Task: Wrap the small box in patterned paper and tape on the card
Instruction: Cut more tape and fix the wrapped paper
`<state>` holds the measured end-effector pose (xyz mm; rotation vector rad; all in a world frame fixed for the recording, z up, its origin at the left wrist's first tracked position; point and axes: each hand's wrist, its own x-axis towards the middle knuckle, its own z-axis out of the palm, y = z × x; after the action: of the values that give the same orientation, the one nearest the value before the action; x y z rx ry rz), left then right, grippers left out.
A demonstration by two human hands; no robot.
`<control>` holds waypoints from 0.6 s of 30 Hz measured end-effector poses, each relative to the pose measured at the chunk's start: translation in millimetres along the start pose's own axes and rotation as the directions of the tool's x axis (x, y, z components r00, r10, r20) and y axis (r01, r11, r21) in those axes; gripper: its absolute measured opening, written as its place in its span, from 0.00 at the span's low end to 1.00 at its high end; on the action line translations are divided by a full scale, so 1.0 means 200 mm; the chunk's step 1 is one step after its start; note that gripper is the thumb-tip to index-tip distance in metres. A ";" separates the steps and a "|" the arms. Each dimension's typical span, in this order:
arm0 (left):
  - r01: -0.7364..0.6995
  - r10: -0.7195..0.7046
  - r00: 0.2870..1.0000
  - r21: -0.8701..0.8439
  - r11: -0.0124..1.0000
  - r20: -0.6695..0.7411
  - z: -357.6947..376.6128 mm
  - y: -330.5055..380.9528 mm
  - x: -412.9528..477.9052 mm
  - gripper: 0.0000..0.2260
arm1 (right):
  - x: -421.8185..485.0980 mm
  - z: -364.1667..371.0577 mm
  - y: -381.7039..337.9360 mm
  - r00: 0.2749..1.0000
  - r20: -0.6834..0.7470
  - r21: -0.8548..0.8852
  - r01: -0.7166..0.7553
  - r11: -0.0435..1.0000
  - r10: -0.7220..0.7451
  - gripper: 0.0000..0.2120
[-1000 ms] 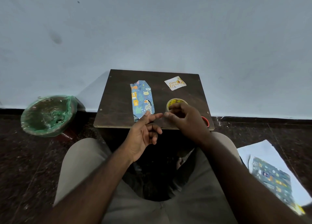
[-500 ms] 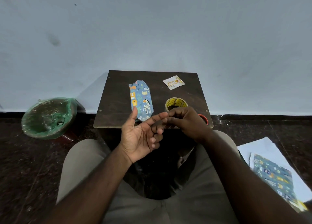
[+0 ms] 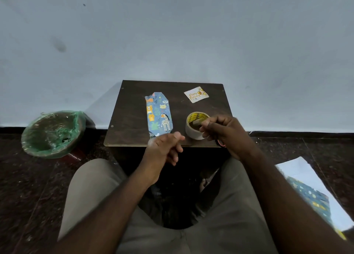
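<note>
1. Dark wood counter point(image 3: 134, 119) keeps everything within your reach. The small box point(image 3: 159, 115) lies lengthwise left of centre, already cased in animal-print patterned paper, with its far end folded to a point.
2. The card point(image 3: 196, 94) lies flat near the far right corner, well apart from the box and not yet taped on. It looks parked there until a strip is ready.
3. The tape roll point(image 3: 195, 133) sits on its flat side by the front edge, hole up, just beside the box's near end. That probably lets you lift the end without holding the roll.
4. Your right grip point(image 3: 226, 131) is clamped: thumb and forefinger pinch a beige tab over the roll's rim, most likely the tape end point(image 3: 199, 122). The other fingers curl over the roll's near side. I cannot tell whether they touch its wall.
5. Your left grip point(image 3: 164, 148) hovers at the counter's front edge, near the box's near end but not touching it. Its fingers are loosely curled and nothing shows in it. It is blurred, so I cannot rule out a sliver of tape.
6. A red loop point(image 3: 221, 143) peeks out under your right wrist. It may be a scissors handle, but it is mostly hidden.
7. On the floor, a green-lined bin point(image 3: 51, 133) sits to your left and spare paper sheets point(image 3: 310, 192) lie to your right.
</note>
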<state>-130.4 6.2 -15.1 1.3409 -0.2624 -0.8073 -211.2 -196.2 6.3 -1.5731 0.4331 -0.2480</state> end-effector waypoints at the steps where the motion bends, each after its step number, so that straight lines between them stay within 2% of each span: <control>1: -0.090 0.107 0.989 0.158 0.983 -0.104 0.02 -0.02 0.01 0.08 | -0.02 0.02 0.01 0.999 -0.001 0.023 -0.038 0.999 0.038 0.06; 2: -0.189 0.242 0.959 0.309 0.932 -0.144 0.03 -0.04 0.01 0.07 | -0.04 0.05 0.03 0.997 0.000 0.051 -0.079 0.996 0.080 0.06; 4: -0.378 0.466 0.884 0.513 0.771 -0.049 0.03 -0.07 0.02 0.14 | -0.08 0.11 0.05 0.989 0.029 0.091 -0.150 0.984 0.148 0.08; 6: -0.483 0.562 0.822 0.640 0.598 0.094 0.01 -0.08 0.03 0.19 | -0.11 0.17 0.07 0.979 0.073 0.123 -0.200 0.972 0.192 0.11; 8: -0.490 0.584 0.800 0.708 0.508 0.134 0.00 -0.09 0.04 0.19 | -0.13 0.23 0.08 0.969 0.097 0.181 -0.241 0.953 0.227 0.12; 13: -0.480 0.594 0.800 0.680 0.554 0.082 -0.02 -0.07 0.03 0.10 | -0.14 0.31 0.07 0.955 0.137 0.266 -0.290 0.919 0.262 0.10; 16: -0.441 0.550 0.835 0.633 0.636 0.029 -0.02 -0.06 0.03 0.09 | -0.15 0.30 0.08 0.947 0.210 0.284 -0.296 0.912 0.242 0.18; 18: -0.378 0.473 0.881 0.577 0.724 -0.016 -0.02 -0.06 0.02 0.08 | -0.17 0.28 0.07 0.951 0.226 0.208 -0.260 0.943 0.212 0.22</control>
<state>-129.7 6.4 -28.4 1.7957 -0.6964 -0.2130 -219.4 -131.7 -7.6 -1.2841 0.4140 0.0458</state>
